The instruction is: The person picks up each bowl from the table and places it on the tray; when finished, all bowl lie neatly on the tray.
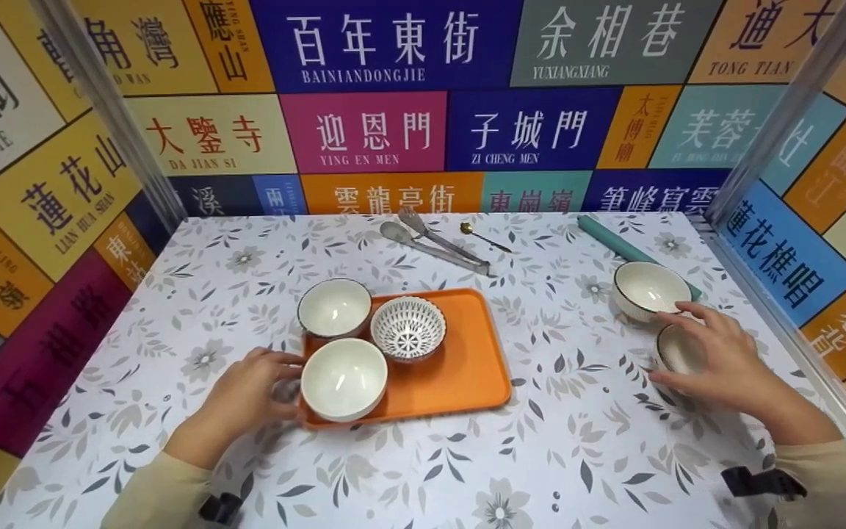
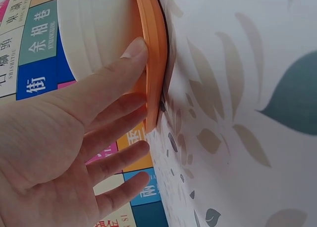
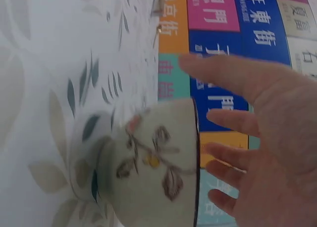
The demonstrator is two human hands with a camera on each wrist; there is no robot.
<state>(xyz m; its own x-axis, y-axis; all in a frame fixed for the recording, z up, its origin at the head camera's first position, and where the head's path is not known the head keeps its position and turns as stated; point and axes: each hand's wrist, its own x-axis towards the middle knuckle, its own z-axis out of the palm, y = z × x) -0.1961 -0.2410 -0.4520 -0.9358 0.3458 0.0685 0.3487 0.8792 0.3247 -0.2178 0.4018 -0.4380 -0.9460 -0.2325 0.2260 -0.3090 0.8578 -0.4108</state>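
My left hand [image 1: 247,389] is at the left edge of an orange tray [image 1: 471,353], beside a plain white bowl [image 1: 344,378]. In the left wrist view its thumb lies against the tray's rim [image 2: 154,54], and the other fingers extend loosely. Also on the tray are a dark-rimmed white bowl [image 1: 335,308] and a bowl with a black pattern inside [image 1: 408,329]. On the right, my right hand [image 1: 735,360] spreads its fingers over a small bowl [image 1: 676,349], partly hiding it. The right wrist view shows a flower-painted bowl [image 3: 158,162] just below those fingers, which look apart from it.
Another dark-rimmed bowl [image 1: 651,288] stands behind the small one, close to my right fingertips. A teal rolled item [image 1: 614,241] lies behind it. Metal tongs [image 1: 441,246] and a small gold-tipped spoon [image 1: 485,236] lie at the back. Printed panels wall in the table.
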